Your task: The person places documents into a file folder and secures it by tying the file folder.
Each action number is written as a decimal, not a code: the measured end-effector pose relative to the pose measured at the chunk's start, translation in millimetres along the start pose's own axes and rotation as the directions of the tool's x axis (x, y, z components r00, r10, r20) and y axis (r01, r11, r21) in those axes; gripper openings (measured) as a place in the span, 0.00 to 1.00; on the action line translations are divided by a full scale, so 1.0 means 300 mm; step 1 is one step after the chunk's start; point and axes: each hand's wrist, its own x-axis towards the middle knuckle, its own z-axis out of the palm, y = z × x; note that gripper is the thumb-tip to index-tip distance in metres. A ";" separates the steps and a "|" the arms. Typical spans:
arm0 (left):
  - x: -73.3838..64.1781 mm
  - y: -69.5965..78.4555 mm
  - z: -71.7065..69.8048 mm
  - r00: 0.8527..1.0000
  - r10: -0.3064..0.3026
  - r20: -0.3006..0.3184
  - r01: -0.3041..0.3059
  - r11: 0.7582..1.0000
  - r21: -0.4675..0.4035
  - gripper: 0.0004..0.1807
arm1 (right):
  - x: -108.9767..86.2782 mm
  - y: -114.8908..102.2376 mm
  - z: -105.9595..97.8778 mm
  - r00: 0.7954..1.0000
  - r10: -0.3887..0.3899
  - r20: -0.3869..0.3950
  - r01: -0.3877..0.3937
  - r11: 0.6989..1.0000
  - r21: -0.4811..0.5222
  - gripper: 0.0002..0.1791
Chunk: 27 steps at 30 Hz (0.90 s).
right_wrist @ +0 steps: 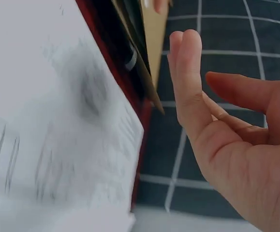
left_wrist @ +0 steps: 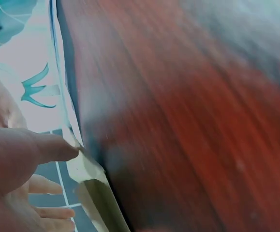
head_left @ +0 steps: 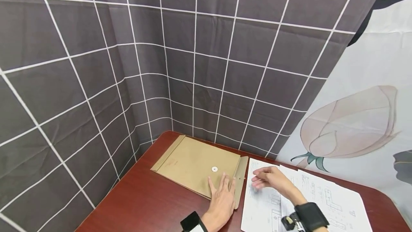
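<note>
A brown paper file envelope (head_left: pixel 190 162) lies on the table with its flap (head_left: pixel 241 182) folded out to the right. A round white button (head_left: pixel 214 169) sits on its face. My left hand (head_left: pixel 222 198) rests on the envelope beside the flap, fingers spread. In the left wrist view the thumb (left_wrist: pixel 57 147) lies along the envelope's edge (left_wrist: pixel 101 203). My right hand (head_left: pixel 273 180) hovers over printed sheets (head_left: pixel 257 203) just right of the flap. Its fingers (right_wrist: pixel 188 72) are bent at the knuckles and hold nothing; the thumb stands apart from them in the right wrist view.
More drawing sheets (head_left: pixel 341 199) overlap to the right on the red-brown table (head_left: pixel 128 203). A dark grid-patterned curtain (head_left: pixel 180 63) hangs behind the table and along its left side. A white cloth with a flower print (head_left: pixel 351 128) hangs at the right.
</note>
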 end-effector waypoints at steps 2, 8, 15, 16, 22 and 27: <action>0.006 0.001 0.000 0.999 0.013 -0.029 -0.013 1.000 -0.019 0.36 | -0.045 -0.014 -0.037 0.999 0.005 -0.034 -0.006 0.999 -0.032 0.21; 0.043 0.031 -0.022 0.998 0.025 -0.051 -0.032 0.991 -0.132 0.33 | -0.166 -0.037 -0.137 0.975 0.032 -0.218 -0.061 0.990 -0.127 0.22; 0.076 0.103 -0.057 0.982 0.151 -0.112 -0.168 0.974 -0.154 0.25 | -0.308 -0.020 -0.223 0.911 0.038 -0.410 -0.159 0.950 -0.267 0.25; 0.082 0.116 -0.063 0.980 0.172 -0.104 -0.186 0.970 -0.155 0.24 | -0.330 -0.016 -0.236 0.907 0.039 -0.420 -0.171 0.944 -0.282 0.25; 0.109 0.209 -0.099 0.962 0.272 -0.029 -0.273 0.946 -0.173 0.15 | -0.437 0.017 -0.323 0.865 0.088 -0.495 -0.290 0.891 -0.350 0.29; 0.118 0.282 -0.110 0.945 0.327 0.026 -0.311 0.919 -0.243 0.12 | -0.513 0.074 -0.388 0.815 0.198 -0.544 -0.471 0.774 -0.423 0.32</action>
